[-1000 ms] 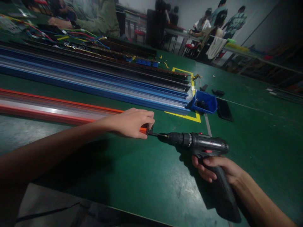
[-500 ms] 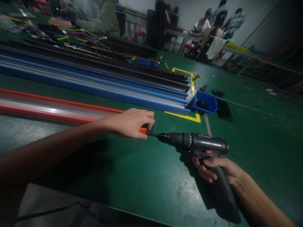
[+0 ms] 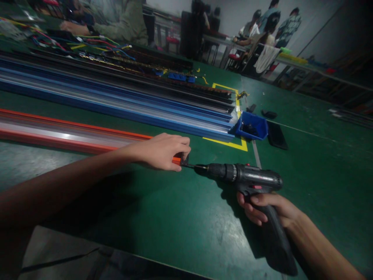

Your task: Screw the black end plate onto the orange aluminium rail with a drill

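A long orange-edged profile lies across the green table from the left. My left hand grips its right end, fingers bent over a small black end piece. My right hand is wrapped round the handle of a black cordless drill, which points left. The thin bit of the drill reaches to the black piece beside my left fingertips; whether a screw is there is too small to tell.
Blue profiles lie behind the orange one. A blue bin with dark parts stands by a flat black object. Coloured wires lie at the back left, near a person's arm. Several people are in the background.
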Demonstrator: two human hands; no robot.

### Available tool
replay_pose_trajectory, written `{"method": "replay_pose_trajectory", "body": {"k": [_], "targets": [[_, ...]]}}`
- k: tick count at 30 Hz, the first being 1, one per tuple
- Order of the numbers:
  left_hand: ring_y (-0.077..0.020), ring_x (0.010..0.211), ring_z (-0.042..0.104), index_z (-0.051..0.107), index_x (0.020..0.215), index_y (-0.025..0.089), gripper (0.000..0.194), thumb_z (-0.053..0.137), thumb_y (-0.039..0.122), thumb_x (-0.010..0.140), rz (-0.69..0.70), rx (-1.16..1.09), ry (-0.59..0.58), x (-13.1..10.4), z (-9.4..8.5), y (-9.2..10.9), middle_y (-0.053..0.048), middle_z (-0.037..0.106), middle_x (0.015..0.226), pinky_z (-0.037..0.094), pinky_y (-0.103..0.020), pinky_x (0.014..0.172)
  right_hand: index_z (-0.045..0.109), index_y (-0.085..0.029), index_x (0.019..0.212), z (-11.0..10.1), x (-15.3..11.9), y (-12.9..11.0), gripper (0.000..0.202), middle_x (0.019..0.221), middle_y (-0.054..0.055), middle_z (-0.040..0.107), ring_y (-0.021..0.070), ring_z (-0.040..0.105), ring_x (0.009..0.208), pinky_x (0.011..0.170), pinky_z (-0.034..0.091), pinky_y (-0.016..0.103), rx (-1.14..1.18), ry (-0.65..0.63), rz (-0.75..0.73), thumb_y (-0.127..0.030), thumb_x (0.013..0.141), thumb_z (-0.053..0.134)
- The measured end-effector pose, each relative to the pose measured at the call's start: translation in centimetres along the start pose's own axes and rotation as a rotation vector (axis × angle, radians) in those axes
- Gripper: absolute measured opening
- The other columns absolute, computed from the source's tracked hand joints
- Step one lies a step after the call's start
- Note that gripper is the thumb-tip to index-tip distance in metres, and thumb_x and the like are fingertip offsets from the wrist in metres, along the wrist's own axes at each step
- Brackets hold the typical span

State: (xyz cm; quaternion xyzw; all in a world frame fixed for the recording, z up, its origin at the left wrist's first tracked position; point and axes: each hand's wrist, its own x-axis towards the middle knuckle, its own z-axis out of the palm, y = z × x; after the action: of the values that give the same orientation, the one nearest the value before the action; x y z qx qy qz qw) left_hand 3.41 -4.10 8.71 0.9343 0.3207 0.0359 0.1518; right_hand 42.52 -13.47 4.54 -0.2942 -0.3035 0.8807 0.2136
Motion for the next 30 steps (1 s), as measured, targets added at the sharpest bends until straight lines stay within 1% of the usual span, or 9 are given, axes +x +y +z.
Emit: {"method": "replay_pose_trajectory", "body": {"k": [5, 11, 19, 30], "targets": [[-0.0188, 0.098, 0.062, 0.065, 0.092, 0.027, 0.021, 0.076, 0.042, 0.083, -0.015, -0.003, -0.011, -0.07, -0.12, 0.17, 0.000, 0.062, 0.102, 0.031, -0.032, 0.068, 0.079, -0.005, 0.109, 0.03, -0.02, 0.00, 0.025, 0.081, 0.005, 0.067, 0.0050, 0.054, 0.052, 0.058, 0.056, 0.021, -0.007, 0.012, -0.001, -0.022, 0.092, 0.075], [-0.0192, 0.099, 0.062, 0.066, 0.093, 0.027, 0.021, 0.076, 0.042, 0.084, -0.009, -0.001, -0.013, -0.04, -0.12, 0.07, 0.000, 0.063, 0.104, 0.031, -0.031, 0.069, 0.079, -0.006, 0.104, -0.01, -0.04, 0.11, 0.022, 0.076, 0.004, 0.066, 0.0056, 0.051, 0.050, 0.055, 0.054, 0.021, -0.025, 0.028, -0.012, -0.023, 0.091, 0.076], [-0.0197, 0.099, 0.062, 0.067, 0.093, 0.027, 0.020, 0.076, 0.042, 0.084, 0.000, -0.002, -0.008, -0.03, -0.12, 0.11, 0.000, 0.063, 0.103, 0.032, -0.031, 0.068, 0.078, -0.006, 0.101, -0.02, -0.03, 0.13, 0.021, 0.075, 0.004, 0.065, 0.0059, 0.050, 0.049, 0.054, 0.054, 0.021, -0.034, 0.046, -0.015, -0.023, 0.089, 0.077], [-0.0194, 0.097, 0.061, 0.066, 0.093, 0.027, 0.020, 0.076, 0.042, 0.083, -0.006, 0.007, -0.008, -0.02, -0.10, 0.06, 0.000, 0.062, 0.103, 0.032, -0.031, 0.069, 0.079, -0.006, 0.107, 0.04, -0.05, 0.05, 0.025, 0.079, 0.004, 0.066, 0.0053, 0.052, 0.051, 0.056, 0.055, 0.020, -0.023, 0.025, 0.001, -0.024, 0.090, 0.077]]}}
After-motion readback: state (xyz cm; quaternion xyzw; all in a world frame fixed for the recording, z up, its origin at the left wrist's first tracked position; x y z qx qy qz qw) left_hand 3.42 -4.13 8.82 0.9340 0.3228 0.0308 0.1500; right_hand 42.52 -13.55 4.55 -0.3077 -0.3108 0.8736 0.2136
